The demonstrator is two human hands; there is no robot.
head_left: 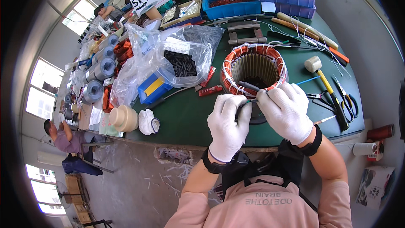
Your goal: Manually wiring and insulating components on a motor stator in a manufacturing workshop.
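Note:
A round motor stator (230, 74) stands on the green bench, its orange-red windings laced with white cord and its slotted bore facing up. At its near rim, my white-gloved left hand (230, 122) is closed in a pinch. Close beside it, my right hand (287, 112), also gloved, pinches at the same thin greenish lead (252, 100), which runs between the two hands. A dark sleeve (249, 85) lies across the stator's near edge, just above my fingers. Beyond my right hand a thin blue sleeve or wire (308, 80) sticks out. My fingers hide most of what they grip.
Right of the stator lie a mallet (313, 64), scissors (348, 99) and pliers (319, 97). To the left are a bag of black caps (181, 63), a blue bin (154, 89) and red lighters (210, 90). Blue (231, 10) and purple (287, 0) trays stand behind. Other people sit farther left.

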